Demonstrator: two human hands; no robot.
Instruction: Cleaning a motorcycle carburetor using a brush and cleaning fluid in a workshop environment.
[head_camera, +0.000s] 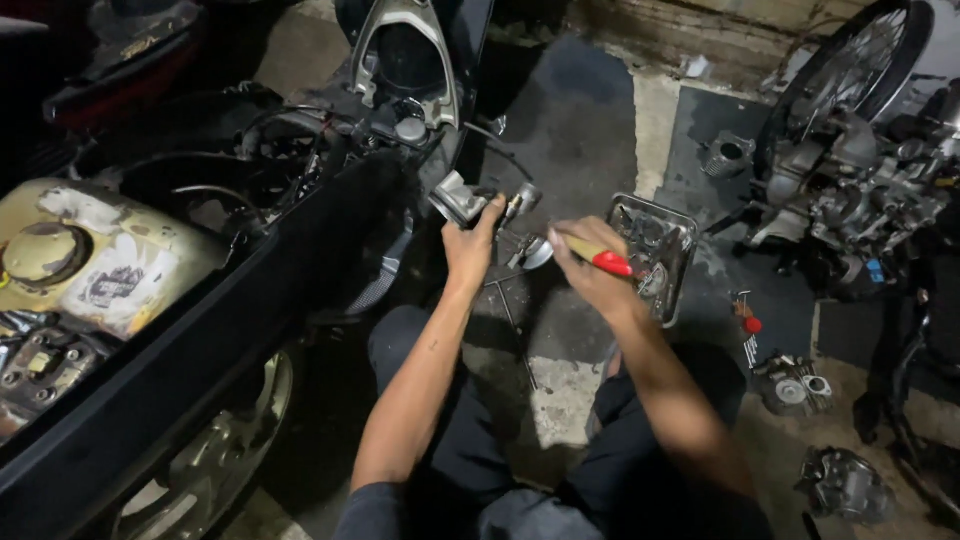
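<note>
The left hand (470, 240) has its fingers clamped on one grey metal part (460, 198); the right hand (590, 270) has its fingers clamped on one screwdriver (598, 257) with a red-and-yellow handle, above the concrete floor (570, 390).

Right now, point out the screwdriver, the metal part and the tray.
screwdriver (598, 258), head view, red-and-yellow handle in the right hand
metal part (462, 198), head view, grey body above the left hand
tray (684, 232), head view, right rim

I'm watching through a single head-worn camera — it's looking steeply down and forward over the person's knees at the floor (570, 110), sitting close, with both forearms reaching away from the lens — no second view is sharing this scene.
</note>
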